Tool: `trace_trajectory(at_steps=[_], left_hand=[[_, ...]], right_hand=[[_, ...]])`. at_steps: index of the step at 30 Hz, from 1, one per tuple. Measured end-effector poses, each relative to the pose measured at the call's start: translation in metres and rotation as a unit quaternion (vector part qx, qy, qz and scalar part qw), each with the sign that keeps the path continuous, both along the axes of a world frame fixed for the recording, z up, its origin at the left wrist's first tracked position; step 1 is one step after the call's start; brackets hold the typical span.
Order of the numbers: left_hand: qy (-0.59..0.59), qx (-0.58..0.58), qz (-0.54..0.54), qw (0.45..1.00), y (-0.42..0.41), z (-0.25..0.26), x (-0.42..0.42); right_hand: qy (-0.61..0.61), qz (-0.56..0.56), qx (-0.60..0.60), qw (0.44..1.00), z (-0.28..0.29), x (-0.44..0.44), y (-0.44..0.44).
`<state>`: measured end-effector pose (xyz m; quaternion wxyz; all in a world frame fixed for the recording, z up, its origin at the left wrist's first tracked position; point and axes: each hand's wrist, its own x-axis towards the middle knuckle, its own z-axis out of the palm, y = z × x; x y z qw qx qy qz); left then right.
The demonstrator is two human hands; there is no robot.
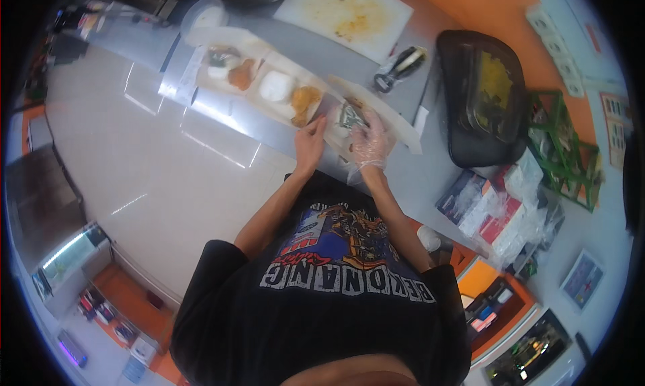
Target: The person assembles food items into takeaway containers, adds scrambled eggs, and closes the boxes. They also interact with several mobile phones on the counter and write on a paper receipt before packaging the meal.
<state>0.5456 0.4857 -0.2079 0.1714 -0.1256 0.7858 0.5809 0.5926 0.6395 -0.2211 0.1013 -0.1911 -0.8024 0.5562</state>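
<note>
Three open paper food boxes stand in a row on the metal counter. My left hand [310, 143] is bare, its thumb and fingers pinched at the near left edge of the rightmost box [403, 129]. My right hand [370, 141], in a clear plastic glove, reaches into that box, its fingers at a green-and-white packet [351, 116]; whether they grip it is not clear. The middle box holds white rice [276, 86] and a piece of fried food [305, 104]. In the left box lie a similar packet [223, 57], rice and an orange-brown fried piece [241, 74].
Beyond the boxes lie a stained white cutting board [347, 15] and tongs [400, 68]. A knife [423, 109] lies near a black tray [481, 99] with yellow food. A round white tub [204, 19] stands at the left, plastic-wrapped boxes [496, 204] and a green rack [567, 149] at the right.
</note>
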Motion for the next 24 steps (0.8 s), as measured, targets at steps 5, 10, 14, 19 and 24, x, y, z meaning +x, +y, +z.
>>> trace_trajectory(at_steps=[5,10,14,19,24], left_hand=[[-0.007,0.06,0.007,0.998,0.004,-0.001,-0.001],[-0.044,0.054,-0.042,0.997,-0.007,0.004,0.004],[0.145,-0.087,-0.197,0.966,0.011,0.089,0.037],[-0.131,0.247,-0.453,0.846,0.1,0.12,0.058],[-0.323,0.267,-0.278,0.864,0.298,0.023,0.085]], right_hand=[[0.12,0.05,0.253,0.959,0.009,0.005,-0.003],[-0.133,0.118,0.056,0.983,0.094,0.032,0.024],[-0.127,0.068,-0.065,0.988,0.111,0.093,0.105],[0.103,-0.312,-0.22,0.919,0.122,0.123,0.281],[0.078,-0.415,-0.034,0.906,0.025,0.115,0.507]])
